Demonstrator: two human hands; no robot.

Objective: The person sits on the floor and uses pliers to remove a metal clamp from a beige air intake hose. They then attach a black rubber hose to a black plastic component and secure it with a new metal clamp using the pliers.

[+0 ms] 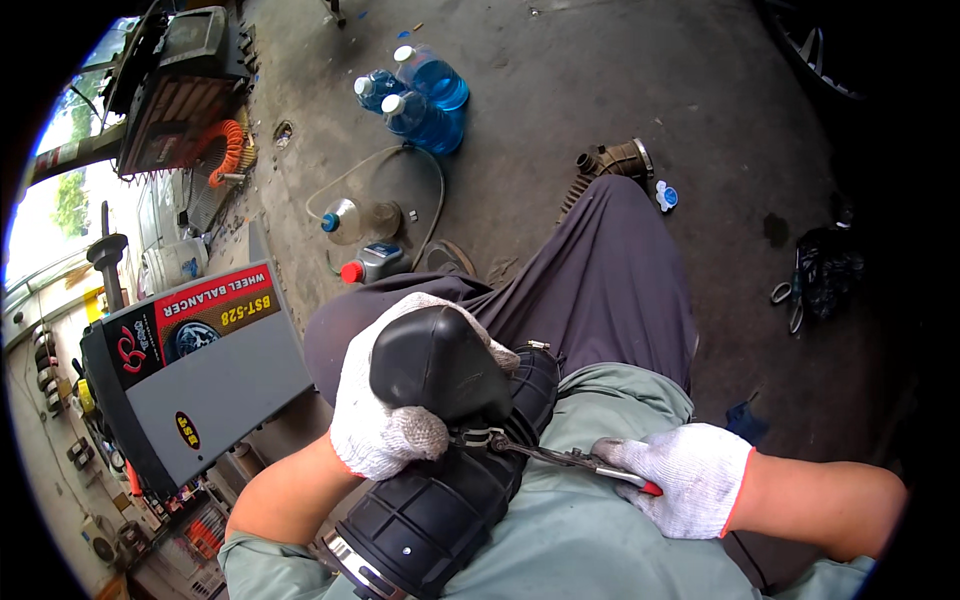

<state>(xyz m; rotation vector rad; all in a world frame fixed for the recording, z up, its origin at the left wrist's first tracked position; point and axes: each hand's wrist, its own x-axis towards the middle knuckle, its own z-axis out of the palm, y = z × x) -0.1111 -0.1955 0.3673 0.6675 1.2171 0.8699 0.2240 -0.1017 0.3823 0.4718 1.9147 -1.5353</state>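
Note:
My left hand (pixel 375 430), in a white knitted glove, is wrapped round the bulging chamber (pixel 435 360) of a black ribbed air intake hose (pixel 430 515). The hose lies across my lap, with a metal band clamp (pixel 355 562) at its near end and another clamp (pixel 538 346) at its far end. In my right hand (pixel 695 478), also gloved, are pliers (pixel 560 457) with a red grip. Their jaws meet a small clamp (pixel 482 437) beside my left thumb, where the chamber joins the hose. Whether the jaws grip it is hard to tell.
Ahead on the floor stand blue-filled bottles (pixel 430 125), a clear bottle (pixel 360 222) with tubing, and a grey bottle (pixel 382 262). A dusty ribbed hose (pixel 612 163) lies past my knee. Scissors (pixel 793 295) and a black bag (pixel 835 275) lie right; a grey machine (pixel 230 385) stands left.

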